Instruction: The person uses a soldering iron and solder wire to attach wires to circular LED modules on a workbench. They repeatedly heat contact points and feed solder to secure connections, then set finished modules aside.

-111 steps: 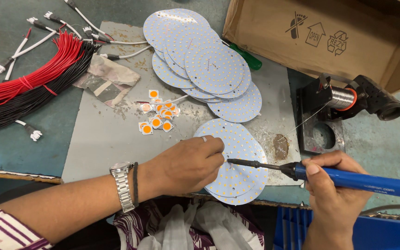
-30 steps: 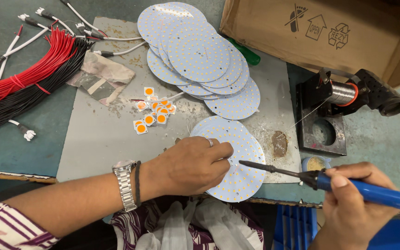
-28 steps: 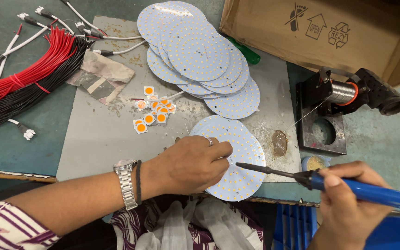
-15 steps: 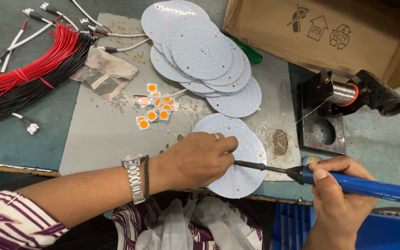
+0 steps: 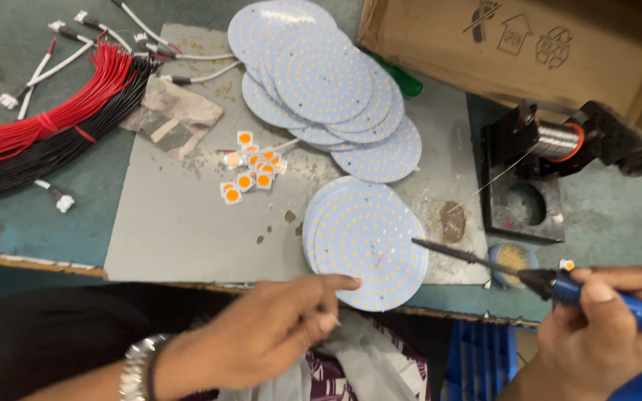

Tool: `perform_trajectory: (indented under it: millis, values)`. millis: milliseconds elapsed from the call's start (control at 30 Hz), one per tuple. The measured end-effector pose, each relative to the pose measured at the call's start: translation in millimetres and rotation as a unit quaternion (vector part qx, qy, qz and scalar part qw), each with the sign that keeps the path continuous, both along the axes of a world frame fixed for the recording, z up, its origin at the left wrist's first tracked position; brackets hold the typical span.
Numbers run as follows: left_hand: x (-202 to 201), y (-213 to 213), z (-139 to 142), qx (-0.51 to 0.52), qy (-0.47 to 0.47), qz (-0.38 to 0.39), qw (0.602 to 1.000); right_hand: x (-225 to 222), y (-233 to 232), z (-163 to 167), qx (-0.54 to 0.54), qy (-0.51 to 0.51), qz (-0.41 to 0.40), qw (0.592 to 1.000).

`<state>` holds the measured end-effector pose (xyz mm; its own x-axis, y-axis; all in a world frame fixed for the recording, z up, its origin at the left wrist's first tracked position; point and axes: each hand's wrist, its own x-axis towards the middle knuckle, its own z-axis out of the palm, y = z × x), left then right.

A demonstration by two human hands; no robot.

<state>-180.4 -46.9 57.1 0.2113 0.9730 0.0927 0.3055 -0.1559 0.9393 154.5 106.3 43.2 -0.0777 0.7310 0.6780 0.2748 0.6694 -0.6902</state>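
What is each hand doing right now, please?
Left hand: holds nothing visible, fingertip at the round LED board edge.
Right hand: closed on the blue soldering iron.

Red and black wire bundles [image 5: 35, 137], cardboard box [image 5: 499, 52], solder spool [image 5: 556, 141].

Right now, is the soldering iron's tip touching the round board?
No: the soldering iron in the right hand has its tip just off the round board's right edge.

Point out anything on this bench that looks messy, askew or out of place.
The grey mat is dirty, with brown residue spots near the front stack of round LED boards, which overhangs the bench edge. The small orange chips lie scattered loose. The rear pile of boards is fanned out unevenly.
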Motion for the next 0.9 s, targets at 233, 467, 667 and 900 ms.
perform_trajectory:
  millis: [233, 467, 667, 900]
  values:
    - [15.2, -15.3, -29.0, -0.02, -0.063, 0.056, 0.996, 28.9, -1.7, -24.5, -0.111, 0.227, 0.066, 0.965]
    - [16.4, -29.6, -43.4, -0.067, -0.201, 0.117, 0.97, 57.8, 2.7, -54.7, -0.109, 0.27, 0.067, 0.954]
    - [21.7, -36.8, -40.7, 0.12, -0.234, 0.216, 0.94, 62.0, -1.8, -53.2, -0.098, 0.295, 0.057, 0.949]
    - [-83.1, 82.2, -24.7, 0.242, -0.239, 0.262, 0.903, 40.0, -13.0, -25.7, -0.103, 0.307, 0.049, 0.945]
